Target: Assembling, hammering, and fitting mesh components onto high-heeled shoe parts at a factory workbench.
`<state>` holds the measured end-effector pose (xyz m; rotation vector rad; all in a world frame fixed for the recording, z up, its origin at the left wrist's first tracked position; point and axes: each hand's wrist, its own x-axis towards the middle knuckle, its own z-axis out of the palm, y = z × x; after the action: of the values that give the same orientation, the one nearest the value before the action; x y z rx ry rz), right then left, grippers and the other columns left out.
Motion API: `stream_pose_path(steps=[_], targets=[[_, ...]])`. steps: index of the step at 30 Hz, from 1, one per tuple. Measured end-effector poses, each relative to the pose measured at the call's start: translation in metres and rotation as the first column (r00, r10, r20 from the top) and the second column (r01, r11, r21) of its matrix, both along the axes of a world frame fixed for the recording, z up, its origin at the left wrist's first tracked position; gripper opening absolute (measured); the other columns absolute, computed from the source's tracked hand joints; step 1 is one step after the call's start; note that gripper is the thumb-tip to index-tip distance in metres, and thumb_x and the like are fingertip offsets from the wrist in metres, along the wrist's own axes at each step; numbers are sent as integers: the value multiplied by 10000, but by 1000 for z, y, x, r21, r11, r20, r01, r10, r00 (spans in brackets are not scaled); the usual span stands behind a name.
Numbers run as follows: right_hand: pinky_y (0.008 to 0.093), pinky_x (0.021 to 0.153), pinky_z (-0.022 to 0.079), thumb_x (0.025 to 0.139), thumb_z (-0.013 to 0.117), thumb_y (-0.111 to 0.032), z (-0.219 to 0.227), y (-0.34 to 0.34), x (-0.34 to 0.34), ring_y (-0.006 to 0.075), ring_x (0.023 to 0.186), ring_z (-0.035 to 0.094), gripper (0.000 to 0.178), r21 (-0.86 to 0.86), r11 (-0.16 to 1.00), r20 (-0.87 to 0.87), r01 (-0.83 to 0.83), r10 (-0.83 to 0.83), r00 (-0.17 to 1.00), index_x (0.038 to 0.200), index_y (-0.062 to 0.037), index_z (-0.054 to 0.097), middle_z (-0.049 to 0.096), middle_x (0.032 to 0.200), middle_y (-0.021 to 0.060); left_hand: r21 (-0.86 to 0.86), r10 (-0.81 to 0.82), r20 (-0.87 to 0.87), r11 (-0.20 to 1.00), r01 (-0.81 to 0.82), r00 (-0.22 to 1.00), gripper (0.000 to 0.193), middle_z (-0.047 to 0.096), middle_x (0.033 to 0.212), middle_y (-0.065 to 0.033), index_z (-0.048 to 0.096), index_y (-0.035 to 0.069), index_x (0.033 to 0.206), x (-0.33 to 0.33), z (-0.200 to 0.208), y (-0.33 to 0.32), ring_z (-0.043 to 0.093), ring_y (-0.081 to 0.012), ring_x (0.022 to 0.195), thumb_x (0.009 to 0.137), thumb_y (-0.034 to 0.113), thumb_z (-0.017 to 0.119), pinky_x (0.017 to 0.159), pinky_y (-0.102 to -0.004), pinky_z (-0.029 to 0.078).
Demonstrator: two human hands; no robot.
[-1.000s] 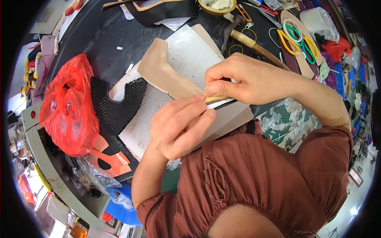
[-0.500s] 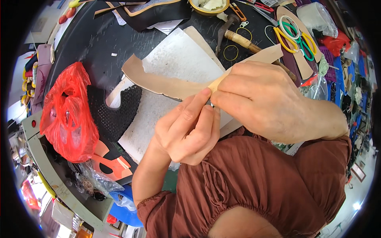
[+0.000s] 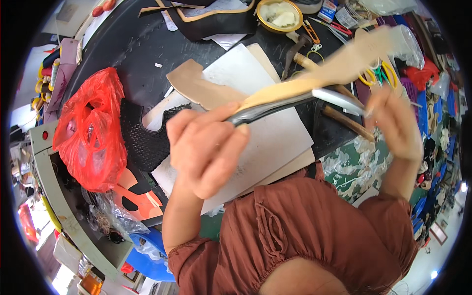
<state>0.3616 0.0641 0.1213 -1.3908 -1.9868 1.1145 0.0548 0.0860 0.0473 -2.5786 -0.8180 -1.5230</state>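
Over tabletop [image 3: 128,54], gripping tan strip [image 3: 344,64] with left hand [image 3: 204,152], rightward past board edge [image 3: 301,129]; can't tell blurred right hand [image 3: 397,120] grip.

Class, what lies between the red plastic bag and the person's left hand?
In the head view, a black perforated piece with a curved notch lies between the red plastic bag and the left hand.

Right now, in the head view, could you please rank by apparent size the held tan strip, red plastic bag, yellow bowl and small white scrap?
1. Tan strip and red plastic bag: too close to rank
2. Yellow bowl
3. White scrap
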Motion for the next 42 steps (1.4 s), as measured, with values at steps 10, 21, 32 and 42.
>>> stream_pose_path(steps=[10,21,32,42], targets=[[288,779,477,658,811,-259,-38,18,-31,148,925,584,802,-224,974,-348,-30,-51,936,1303,-4,408,557,1171,79,30,-84,80,996,81,993,270,502,785,-61,641,17,834,4,18,-2,643,-242,731,568,-28,657,597,-306,401],[192,446,426,897,546,-206,-41,-3,-21,90,506,552,234,-518,819,-427,248,-498,755,931,13,623,597,634,37,128,-105,-146,984,124,984,208,494,798,-82,646,-3,725,7,7,-6,653,-272,757,549,-98,700,567,-312,418],[320,518,459,666,641,57,-56,3,-28,257,598,570,262,784,619,287,-57,-279,917,904,-50,615,580,723,86,110,-119,-162,984,137,980,223,493,790,-79,640,-9,757,7,8,-4,651,-267,732,569,-115,698,579,-317,431],[360,953,371,567,831,-367,-29,1,-47,232,1253,384,970,-82,993,-412,-80,39,911,1353,-45,363,435,1332,109,-195,-136,442,950,243,887,250,547,788,-60,650,49,817,11,31,-9,607,-215,709,590,-56,657,595,-317,423]])
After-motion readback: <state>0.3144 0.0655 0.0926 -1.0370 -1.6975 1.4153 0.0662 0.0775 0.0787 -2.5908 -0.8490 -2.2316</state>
